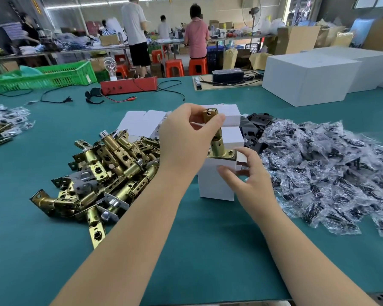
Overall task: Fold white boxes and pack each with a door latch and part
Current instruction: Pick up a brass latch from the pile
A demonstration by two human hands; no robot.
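Left hand: pinches brass latch by its top end — upright, faceplate at box mouth
Right hand: fingers curled, gripping white box; upright on green table

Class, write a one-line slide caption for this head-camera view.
Left hand lowers a brass door latch into an upright white box steadied by the right hand.
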